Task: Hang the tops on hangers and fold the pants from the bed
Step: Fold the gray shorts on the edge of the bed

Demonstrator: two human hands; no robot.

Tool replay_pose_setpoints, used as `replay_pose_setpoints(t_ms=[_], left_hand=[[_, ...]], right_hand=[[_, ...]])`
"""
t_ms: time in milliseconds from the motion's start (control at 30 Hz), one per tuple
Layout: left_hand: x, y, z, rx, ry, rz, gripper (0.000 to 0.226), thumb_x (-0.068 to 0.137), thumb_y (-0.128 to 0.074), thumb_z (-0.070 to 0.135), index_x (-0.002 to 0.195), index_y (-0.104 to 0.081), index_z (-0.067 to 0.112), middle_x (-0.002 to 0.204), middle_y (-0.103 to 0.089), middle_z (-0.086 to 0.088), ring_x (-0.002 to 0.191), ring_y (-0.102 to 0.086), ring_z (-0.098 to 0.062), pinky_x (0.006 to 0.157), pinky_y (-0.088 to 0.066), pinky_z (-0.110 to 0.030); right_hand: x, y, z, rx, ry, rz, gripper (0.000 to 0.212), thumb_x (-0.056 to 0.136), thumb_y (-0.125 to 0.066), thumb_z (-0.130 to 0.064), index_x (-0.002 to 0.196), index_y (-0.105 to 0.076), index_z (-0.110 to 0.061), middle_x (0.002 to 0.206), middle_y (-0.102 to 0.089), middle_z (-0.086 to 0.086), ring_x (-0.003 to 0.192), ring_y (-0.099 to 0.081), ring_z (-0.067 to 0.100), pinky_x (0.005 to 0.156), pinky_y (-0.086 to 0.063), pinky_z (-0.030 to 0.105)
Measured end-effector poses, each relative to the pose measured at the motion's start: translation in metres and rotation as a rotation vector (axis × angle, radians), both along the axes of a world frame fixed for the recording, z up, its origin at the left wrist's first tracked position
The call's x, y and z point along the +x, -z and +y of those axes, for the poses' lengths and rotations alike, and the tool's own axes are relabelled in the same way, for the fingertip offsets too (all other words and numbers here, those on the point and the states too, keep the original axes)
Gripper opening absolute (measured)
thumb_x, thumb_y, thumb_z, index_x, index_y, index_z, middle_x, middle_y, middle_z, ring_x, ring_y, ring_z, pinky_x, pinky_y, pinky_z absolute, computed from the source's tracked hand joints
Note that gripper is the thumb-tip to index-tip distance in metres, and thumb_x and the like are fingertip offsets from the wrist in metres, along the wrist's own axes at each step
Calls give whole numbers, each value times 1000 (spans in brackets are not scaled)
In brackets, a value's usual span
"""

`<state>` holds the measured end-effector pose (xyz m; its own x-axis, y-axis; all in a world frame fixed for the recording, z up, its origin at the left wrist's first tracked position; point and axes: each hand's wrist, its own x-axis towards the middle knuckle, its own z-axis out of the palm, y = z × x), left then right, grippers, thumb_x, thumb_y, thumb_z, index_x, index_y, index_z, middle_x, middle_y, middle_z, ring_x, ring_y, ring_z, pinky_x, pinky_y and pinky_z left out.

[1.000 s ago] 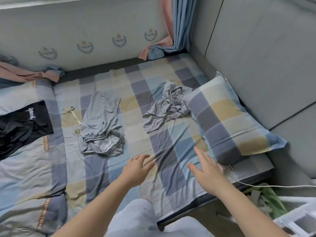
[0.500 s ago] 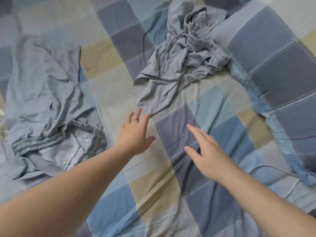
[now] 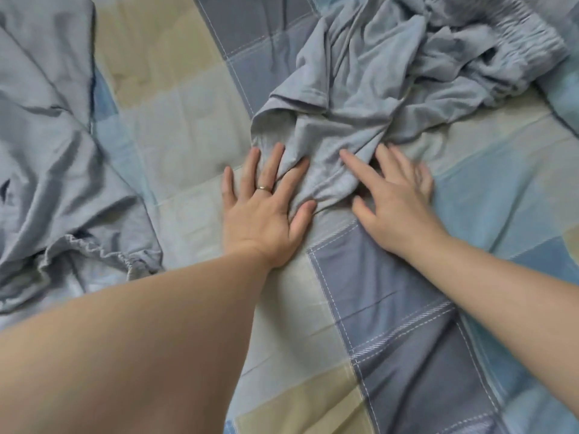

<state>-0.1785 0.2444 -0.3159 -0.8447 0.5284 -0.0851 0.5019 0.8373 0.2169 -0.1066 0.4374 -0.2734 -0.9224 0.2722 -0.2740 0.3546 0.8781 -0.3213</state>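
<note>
A crumpled grey-blue pair of pants (image 3: 391, 79) with an elastic waistband lies on the checked bed sheet (image 3: 391, 308) at the upper right. My left hand (image 3: 266, 208), a ring on one finger, lies flat with spread fingers on the near hem of a pant leg. My right hand (image 3: 394, 195) touches the same hem just to the right, fingers straight and slightly blurred. A second grey-blue garment (image 3: 56, 151) with a gathered elastic edge is spread out at the left.
The edge of a checked pillow (image 3: 564, 98) shows at the far right, beside the waistband. Bare sheet lies between the two garments and toward me.
The view has moved in closer. Both hands have reached forward and landed on the near hem of the crumpled pants, which they were short of before.
</note>
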Motion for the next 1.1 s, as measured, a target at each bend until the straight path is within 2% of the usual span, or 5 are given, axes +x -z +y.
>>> replay_pose_setpoints(t_ms=[167,567,767,967,1100], left_hand=[[-2,4,0,-37,21,16,80,82,-31,86,152,-25,48,167,-9,10,155,-3,-25,120,-3,-60],[2,-5,-3,-14,17,-20,49,104,-21,50,152,-29,46,166,-16,10,154,-9,-26,121,-7,-53],[75,-51,-22,-230,285,-283,87,86,-38,77,158,-12,36,167,-1,13,154,-1,-21,122,-4,-52],[192,-127,-29,72,14,-345,30,95,-59,42,124,-64,33,150,-47,8,144,-32,-24,109,-25,-42],[279,-216,-40,268,-170,-441,23,97,-58,25,117,-68,19,133,-62,3,128,-50,-27,101,-38,-42]], right_hand=[[-18,25,-5,110,52,143,52,91,-40,-27,139,-56,-39,149,-44,8,145,-31,31,111,-7,71],[1,0,-9,-23,93,3,39,102,-44,-26,138,-54,-38,139,-48,-9,142,-28,12,113,-15,66],[89,-51,-16,-64,93,-109,34,104,-45,-25,133,-61,-32,142,-53,-10,146,-27,15,111,-26,45],[177,-130,-37,-168,81,-144,36,103,-44,-23,131,-64,-32,134,-60,-8,137,-39,19,103,-35,40],[245,-214,-50,-287,175,-115,35,99,-46,-17,125,-69,-24,128,-64,1,125,-52,26,100,-44,46]])
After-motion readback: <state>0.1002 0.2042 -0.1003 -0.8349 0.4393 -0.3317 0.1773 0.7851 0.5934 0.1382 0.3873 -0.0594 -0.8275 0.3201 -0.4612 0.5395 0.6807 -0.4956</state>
